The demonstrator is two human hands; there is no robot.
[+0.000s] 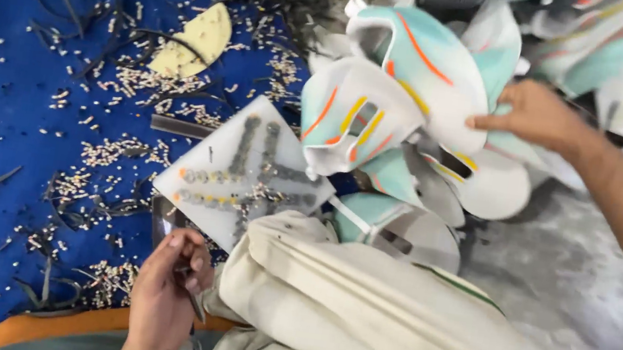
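Observation:
My right hand (535, 113) reaches out to a heap of white and mint-green shoe upper pieces (412, 92) with orange and yellow stripes, its fingers closed on the edge of the top piece. My left hand (165, 292) rests low near my lap, fingers curled around a thin dark metal tool (191, 290). Just above that hand lies a white square board (243, 169) marked with rows of punched round dents.
A blue mat (3, 115) is strewn with small pale punched bits and dark cut strips. A yellowish curved insole piece (196, 41) lies on it. A cream cloth (387, 332) covers my lap. Grey floor (573, 277) lies to the right.

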